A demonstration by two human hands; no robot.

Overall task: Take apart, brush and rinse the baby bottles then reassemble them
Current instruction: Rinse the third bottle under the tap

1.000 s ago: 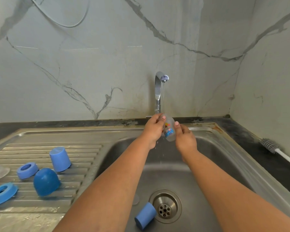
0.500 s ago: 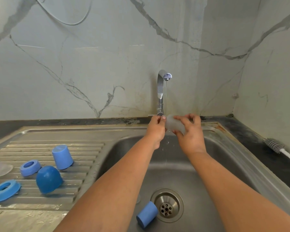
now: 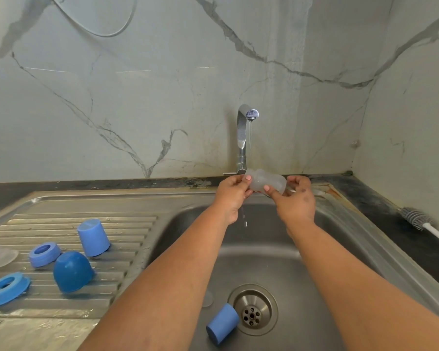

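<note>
Your left hand and right hand pinch the clear bottle sideways under the tap. Water runs.

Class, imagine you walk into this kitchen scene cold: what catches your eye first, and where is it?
First, the two hands at the centre: the left hand and right hand hold a clear baby bottle sideways under the running tap, over the sink. Next, the blue caps and rings scattered on the draining board at left, and one blue cap lying beside the drain.
</note>
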